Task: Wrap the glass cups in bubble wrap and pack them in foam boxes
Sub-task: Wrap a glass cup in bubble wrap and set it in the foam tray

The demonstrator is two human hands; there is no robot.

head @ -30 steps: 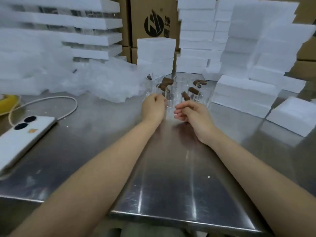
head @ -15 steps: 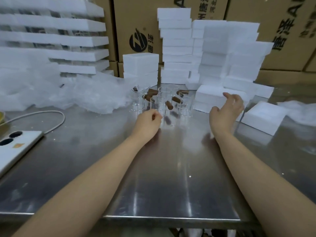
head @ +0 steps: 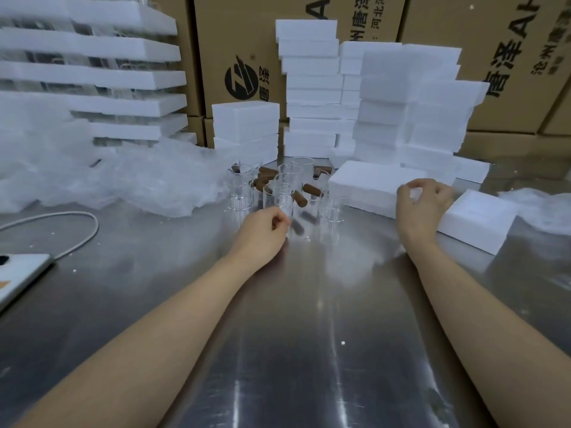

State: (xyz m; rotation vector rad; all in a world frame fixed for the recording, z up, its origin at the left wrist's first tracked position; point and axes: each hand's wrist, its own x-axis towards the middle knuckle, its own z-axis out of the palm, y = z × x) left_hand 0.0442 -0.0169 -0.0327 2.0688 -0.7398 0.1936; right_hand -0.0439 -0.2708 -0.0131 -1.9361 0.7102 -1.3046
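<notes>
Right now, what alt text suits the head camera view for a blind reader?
A person's two bare forearms reach across a shiny steel table: the left hand rests curled by a cluster of clear glass cups with brown handles, the right hand hovers over a flat white foam box. Crumpled bubble wrap lies left.

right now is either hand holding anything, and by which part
Nothing is plainly held. The left hand is curled in front of the glass cups; the right hand curls over a foam box without gripping it.
</notes>
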